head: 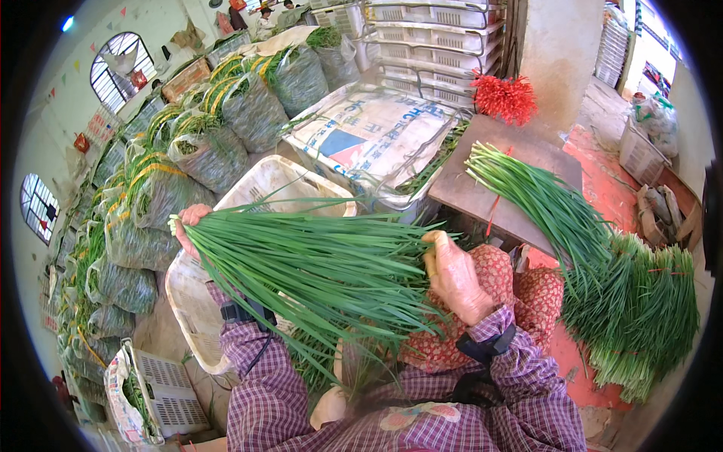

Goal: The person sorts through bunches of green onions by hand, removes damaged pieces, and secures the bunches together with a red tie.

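My left hand (192,223) is closed around the pale stem ends of a loose bunch of garlic chives (316,265). The long green leaves fan out to the right across my lap. At their tips is my right hand (454,277), its fingers curled; whether a leaf is pinched in it is hidden. A second bunch of chives (531,186) lies on a brown board (452,175), pale stems toward the back left. Red ties (492,216) hang at the board's edge. Beneath the held bunch stands a white plastic basket (195,305).
Several tied chive bundles (638,305) are piled on the right. A sack-covered crate (378,135) stands ahead, near stacked white crates (435,45) and a red bundle of ties (504,99). Filled plastic bags (209,152) line the left. A grey crate (169,390) sits low left.
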Demonstrator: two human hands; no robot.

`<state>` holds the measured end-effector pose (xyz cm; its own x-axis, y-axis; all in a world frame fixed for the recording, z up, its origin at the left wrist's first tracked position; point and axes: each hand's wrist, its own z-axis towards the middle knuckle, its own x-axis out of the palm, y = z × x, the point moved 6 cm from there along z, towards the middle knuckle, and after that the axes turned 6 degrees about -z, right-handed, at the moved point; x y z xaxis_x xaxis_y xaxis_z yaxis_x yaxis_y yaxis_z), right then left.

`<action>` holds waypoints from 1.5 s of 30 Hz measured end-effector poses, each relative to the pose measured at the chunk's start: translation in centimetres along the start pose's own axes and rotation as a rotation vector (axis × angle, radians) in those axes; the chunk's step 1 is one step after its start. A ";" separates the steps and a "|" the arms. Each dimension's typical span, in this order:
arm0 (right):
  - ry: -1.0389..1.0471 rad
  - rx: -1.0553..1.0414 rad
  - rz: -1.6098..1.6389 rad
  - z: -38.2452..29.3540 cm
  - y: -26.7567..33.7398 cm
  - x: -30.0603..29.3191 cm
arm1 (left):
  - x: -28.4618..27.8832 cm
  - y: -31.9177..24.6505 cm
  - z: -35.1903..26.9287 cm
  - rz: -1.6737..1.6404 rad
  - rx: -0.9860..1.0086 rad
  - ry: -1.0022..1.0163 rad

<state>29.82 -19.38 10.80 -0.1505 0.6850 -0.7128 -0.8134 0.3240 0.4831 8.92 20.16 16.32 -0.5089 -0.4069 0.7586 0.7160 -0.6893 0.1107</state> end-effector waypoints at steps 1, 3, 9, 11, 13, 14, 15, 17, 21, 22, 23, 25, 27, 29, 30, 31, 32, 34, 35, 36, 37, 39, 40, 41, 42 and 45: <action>0.028 0.083 -0.103 -0.1 -1.0 1.1 | 1.5 -0.7 0.1 0.018 0.005 0.030; 0.091 0.176 -0.248 -1.3 -4.1 0.9 | 0.7 -1.6 0.1 0.096 0.108 0.014; 0.067 0.042 -0.158 -1.9 -3.4 -4.7 | 1.8 -1.4 0.2 -0.011 0.069 -0.012; -0.037 0.119 -0.094 -1.4 -1.4 -6.7 | -0.6 -1.1 -0.1 -0.020 0.089 -0.051; -0.027 0.130 -0.049 -0.8 0.9 -7.7 | 0.1 -0.9 0.0 -0.016 0.102 -0.049; 0.007 0.090 0.014 -0.8 1.5 -7.7 | -0.1 0.4 -0.5 -0.070 0.075 -0.056; 0.041 0.040 0.089 -0.6 2.3 -7.5 | -0.6 -0.1 -0.7 -0.068 0.076 -0.055; 0.111 -0.010 0.217 -0.7 4.2 -7.4 | -0.4 -2.2 -0.4 0.064 0.153 -0.056; 0.183 -0.094 0.294 -1.2 6.3 -5.5 | -0.6 -1.6 -0.2 0.115 0.208 -0.047; 0.151 -0.154 0.235 -1.0 6.9 -5.2 | -0.5 -1.1 -0.3 0.115 0.177 -0.035; 0.119 -0.216 0.176 -0.8 7.5 -4.9 | -0.4 -0.8 -0.4 0.114 0.176 -0.035; 0.164 -0.242 0.087 -1.1 8.8 -3.3 | -0.3 0.3 -0.5 -0.048 0.052 -0.061; 0.360 -0.281 0.059 -3.0 9.9 -0.9 | -0.2 0.7 -0.4 -0.085 0.036 -0.068; 0.698 -0.254 0.137 -5.5 11.1 1.1 | -0.6 0.2 -0.5 -0.117 0.024 -0.080; 0.698 -0.251 0.134 -5.9 11.1 1.0 | -0.5 0.3 -0.4 -0.109 -0.020 -0.071; 0.650 -0.276 0.146 -6.1 11.0 0.6 | -0.7 0.5 -0.3 -0.103 -0.064 -0.062; 0.600 -0.300 0.155 -6.1 10.8 0.0 | -1.1 0.6 -0.2 -0.122 -0.040 -0.077; 0.593 -0.287 0.056 -6.3 8.6 -0.3 | -1.3 -0.4 0.2 -0.003 -0.011 -0.065; 0.584 -0.283 -0.042 -6.3 7.2 -0.4 | -1.1 -1.2 0.4 0.120 0.024 -0.046; 0.547 -0.285 -0.100 -6.4 4.8 -0.3 | -0.7 -0.7 0.3 0.094 0.052 -0.090; 0.564 -0.212 -0.154 -5.8 2.7 -1.0 | -0.5 -1.1 0.2 0.143 0.113 -0.087; 0.330 -0.147 -0.146 -3.6 -1.1 -4.9 | 2.0 1.4 0.5 0.289 0.155 -0.059; 0.243 -0.110 -0.186 -1.9 -1.8 -7.1 | 3.4 2.0 0.9 0.386 0.123 -0.023; 0.042 -0.029 -0.117 -0.9 -2.0 -9.0 | 4.8 2.5 1.3 0.487 0.093 0.014; 0.064 0.038 -0.077 1.0 -0.3 -10.0 | 6.8 2.5 1.6 0.686 0.080 0.067; -0.013 -0.165 0.096 4.5 4.8 -10.9 | 11.3 11.6 1.5 1.096 0.028 0.181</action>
<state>30.04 -22.36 23.13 -0.2251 0.7166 -0.6601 -0.8769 0.1463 0.4579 12.23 8.50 27.14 0.3455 -0.8707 0.3501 0.8305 0.1100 -0.5460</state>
